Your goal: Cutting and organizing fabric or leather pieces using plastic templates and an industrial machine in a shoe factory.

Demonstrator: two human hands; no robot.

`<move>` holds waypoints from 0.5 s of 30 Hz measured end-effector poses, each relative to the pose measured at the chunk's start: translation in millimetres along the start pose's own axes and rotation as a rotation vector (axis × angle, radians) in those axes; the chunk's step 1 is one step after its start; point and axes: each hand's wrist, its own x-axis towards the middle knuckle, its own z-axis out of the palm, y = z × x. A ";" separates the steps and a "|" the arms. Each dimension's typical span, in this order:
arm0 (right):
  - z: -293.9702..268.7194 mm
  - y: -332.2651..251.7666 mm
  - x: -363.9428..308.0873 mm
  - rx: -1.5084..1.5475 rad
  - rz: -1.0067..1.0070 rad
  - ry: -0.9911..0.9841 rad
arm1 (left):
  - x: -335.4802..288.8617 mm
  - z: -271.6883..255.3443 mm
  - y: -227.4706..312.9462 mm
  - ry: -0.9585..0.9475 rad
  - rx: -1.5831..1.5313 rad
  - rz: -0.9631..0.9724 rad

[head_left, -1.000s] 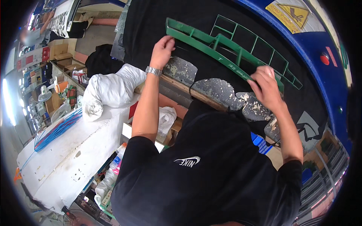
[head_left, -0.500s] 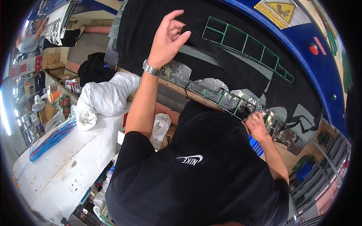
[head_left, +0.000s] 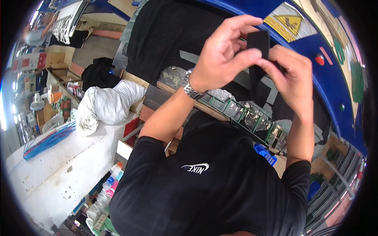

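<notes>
Above the far part of the work surface, both hands meet at a narrow black strip of material (head_left: 258, 44). My left hand (head_left: 226, 55), with a metal watch at the wrist, has its thumb on the strip's left side and its fingers curled behind. My right hand (head_left: 293, 74) pinches the strip from the right. Below them, black sheet material (head_left: 165, 35) covers the surface, with grey showing through cut-out gaps. A green metal frame with crossbars, like a cutting die (head_left: 240, 112), lies along the near edge. My hands cover much of the sheet behind them.
A blue machine beam (head_left: 334, 90) with a red button (head_left: 319, 59) and a yellow warning sign (head_left: 290, 23) curves along the far right. A white bundle (head_left: 110, 102) rests on a white table (head_left: 63, 173) at left, beside blue cords (head_left: 49, 141). Shelving stands at lower right.
My right hand has left the green frame at the near edge and risen to join my left, which moved right. Both now hold the black strip. The far green frame no longer shows.
</notes>
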 end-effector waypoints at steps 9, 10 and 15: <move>2.0 -54.8 107.5 0.144 0.282 0.210 | -113.6 -30.3 -21.3 -0.068 0.426 -0.379; 11.0 -44.7 122.5 0.179 0.322 0.226 | -129.1 -45.1 -8.1 -0.047 0.348 -0.569; 98.9 47.0 142.4 0.656 0.349 0.052 | -225.3 -114.8 43.9 0.254 0.307 -0.849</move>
